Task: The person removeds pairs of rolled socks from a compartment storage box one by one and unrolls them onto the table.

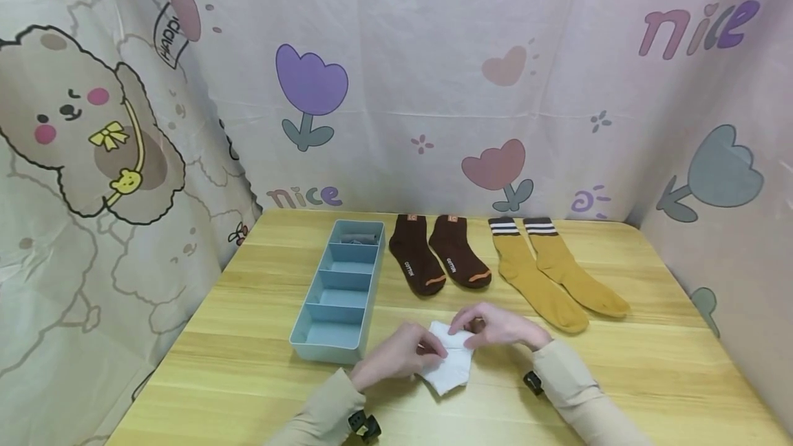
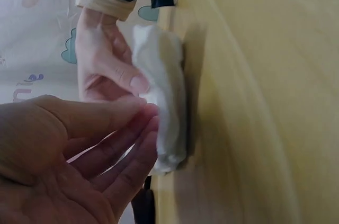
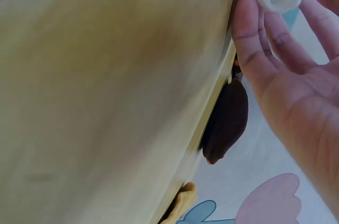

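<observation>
- Head view: below and right of centre, a folded white soft-fabric piece (image 1: 455,372) lies on the pale wood-grained counter (image 1: 235,363); the left hand (image 1: 399,351) pinches its left side, the right hand (image 1: 500,326) its upper right, fingers bent and covering those edges.
- Left of centre stands a long light-blue smooth tray (image 1: 327,352) with four compartments, a dark grey fabric bundle (image 1: 362,238) in the farthest. Only this view shows the tray.
- Above the hands lie two dark brown knit socks (image 1: 416,260) with orange toe lines; toward the right, two mustard socks (image 1: 548,291) with white-striped dark cuffs. A cartoon-printed cloth backdrop (image 1: 403,88) hangs behind.
- Left wrist view: the white piece shows edge-on at centre, thick and rumpled, left thumb and fingertips at its near side, the other hand beyond.
- Right wrist view: fingers hold its rounded fold at upper right; the palm blocks the right edge. A brown sock's underside and a mustard scrap appear lower down.
</observation>
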`<state>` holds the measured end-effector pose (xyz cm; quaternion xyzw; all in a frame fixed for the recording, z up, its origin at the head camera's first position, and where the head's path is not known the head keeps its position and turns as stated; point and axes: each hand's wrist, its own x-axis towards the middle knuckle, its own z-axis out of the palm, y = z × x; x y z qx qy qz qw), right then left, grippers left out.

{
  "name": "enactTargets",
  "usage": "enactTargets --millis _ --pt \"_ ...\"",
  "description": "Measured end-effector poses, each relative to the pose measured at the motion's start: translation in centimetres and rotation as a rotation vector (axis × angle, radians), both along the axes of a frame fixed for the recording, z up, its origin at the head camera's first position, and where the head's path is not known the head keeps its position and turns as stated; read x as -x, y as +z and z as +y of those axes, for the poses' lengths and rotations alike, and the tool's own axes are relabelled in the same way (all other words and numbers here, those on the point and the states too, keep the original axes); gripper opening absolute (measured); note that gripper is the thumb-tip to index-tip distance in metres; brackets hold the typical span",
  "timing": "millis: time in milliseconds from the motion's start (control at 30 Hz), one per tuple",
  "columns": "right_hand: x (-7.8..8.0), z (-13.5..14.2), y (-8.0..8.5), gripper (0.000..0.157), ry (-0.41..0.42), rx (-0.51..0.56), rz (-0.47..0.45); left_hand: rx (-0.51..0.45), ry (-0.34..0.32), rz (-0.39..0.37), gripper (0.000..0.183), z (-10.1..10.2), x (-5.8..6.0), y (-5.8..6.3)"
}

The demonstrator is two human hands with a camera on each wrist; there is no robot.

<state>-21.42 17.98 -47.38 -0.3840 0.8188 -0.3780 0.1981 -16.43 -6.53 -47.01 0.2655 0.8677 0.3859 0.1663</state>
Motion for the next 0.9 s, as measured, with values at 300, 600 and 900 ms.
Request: enactTargets --millis 300,600,900 --pt "0.2 -1.0 0.0 0.024 -0.060 -0.056 0.087 -0.008 -0.022 0.001 0.015 0.4 0.0 -0.9" --pt "0.2 -1.7 0.0 0.020 -0.083 -0.087 0.153 -0.021 -0.040 0.025 0.017 0.3 0.2 -1.3" --pt "0.3 -1.8 0.0 0.016 -0.100 -0.073 0.186 -0.012 -0.093 0.057 0.017 0.0 0.1 -1.2"
